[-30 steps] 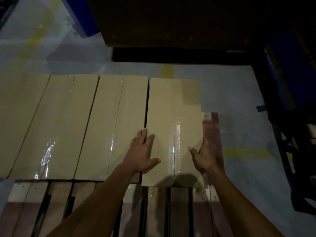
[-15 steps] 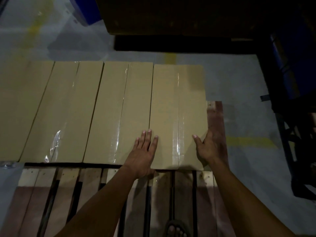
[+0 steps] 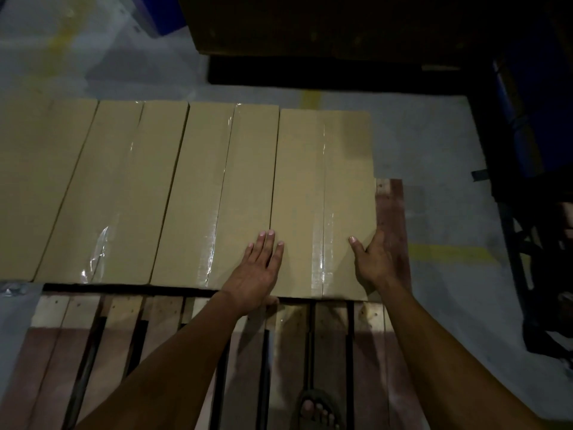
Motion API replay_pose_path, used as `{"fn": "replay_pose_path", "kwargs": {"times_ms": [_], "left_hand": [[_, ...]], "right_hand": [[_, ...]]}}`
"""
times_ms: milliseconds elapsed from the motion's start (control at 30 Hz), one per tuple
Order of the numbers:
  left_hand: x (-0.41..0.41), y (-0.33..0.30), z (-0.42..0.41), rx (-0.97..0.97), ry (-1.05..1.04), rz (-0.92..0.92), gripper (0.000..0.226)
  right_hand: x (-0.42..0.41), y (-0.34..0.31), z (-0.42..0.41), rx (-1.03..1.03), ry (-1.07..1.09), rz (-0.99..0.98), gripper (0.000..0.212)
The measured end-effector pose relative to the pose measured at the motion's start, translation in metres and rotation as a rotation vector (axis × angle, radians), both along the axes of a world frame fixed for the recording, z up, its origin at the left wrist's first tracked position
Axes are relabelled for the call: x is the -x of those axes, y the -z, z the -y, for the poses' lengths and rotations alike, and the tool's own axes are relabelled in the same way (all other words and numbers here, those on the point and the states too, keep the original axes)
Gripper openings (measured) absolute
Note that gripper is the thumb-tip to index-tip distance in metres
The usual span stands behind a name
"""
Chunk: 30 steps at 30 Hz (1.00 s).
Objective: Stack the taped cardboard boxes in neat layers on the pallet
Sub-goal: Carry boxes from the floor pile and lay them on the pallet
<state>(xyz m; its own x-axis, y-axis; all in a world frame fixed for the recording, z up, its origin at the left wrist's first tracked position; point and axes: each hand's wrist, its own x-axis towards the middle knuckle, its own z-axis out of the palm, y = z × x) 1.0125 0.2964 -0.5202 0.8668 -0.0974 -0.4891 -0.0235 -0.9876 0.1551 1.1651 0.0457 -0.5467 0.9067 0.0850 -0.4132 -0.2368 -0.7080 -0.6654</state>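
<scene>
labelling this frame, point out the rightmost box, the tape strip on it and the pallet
rightmost box (image 3: 297, 187), head view, bare cardboard top left of the tape
tape strip (image 3: 319, 259), head view, its glossy near stretch
pallet (image 3: 391, 209), head view, exposed right-edge board

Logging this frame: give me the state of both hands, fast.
Left hand: open, flat on the rightmost box.
Right hand: open, pressed against that box's right side.

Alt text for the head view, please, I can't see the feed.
Left hand lies flat on the rightmost taped brown cardboard box, right hand presses its right side, seating it in a row of boxes on the slatted wooden pallet.
</scene>
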Motion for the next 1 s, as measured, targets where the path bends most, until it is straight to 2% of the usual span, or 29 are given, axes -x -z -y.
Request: {"fn": "replay_pose_path", "kwargs": {"times_ms": [167,267,367,467,600,800,900,1000], "left_hand": [[0.002,0.000,-0.001,0.013,0.009,0.002,0.125],[0.004,0.003,-0.001,0.006,0.020,0.018,0.122],[0.005,0.007,-0.002,0.008,0.030,0.031,0.121],[0.005,0.007,-0.002,0.029,0.014,0.061,0.116],[0.003,0.003,-0.004,0.048,-0.009,0.038,0.110],[0.002,-0.005,-0.012,0.119,-0.015,0.008,0.117],[-0.001,-0.013,-0.018,0.213,-0.039,-0.009,0.120],[0.000,-0.011,-0.020,0.279,-0.089,0.018,0.120]], "right_hand": [[0.000,0.002,-0.001,0.039,-0.022,0.035,0.086],[-0.004,0.016,0.003,0.108,-0.062,0.120,0.096],[-0.005,0.030,0.008,0.126,-0.069,0.103,0.098],[-0.012,0.033,0.009,0.151,-0.068,0.221,0.104],[-0.021,0.028,0.006,0.192,-0.090,0.232,0.104],[-0.020,0.042,0.012,0.237,-0.094,0.221,0.099],[-0.015,0.045,0.017,0.204,-0.091,0.204,0.097],[-0.017,0.046,0.031,0.183,-0.141,0.303,0.100]]}}
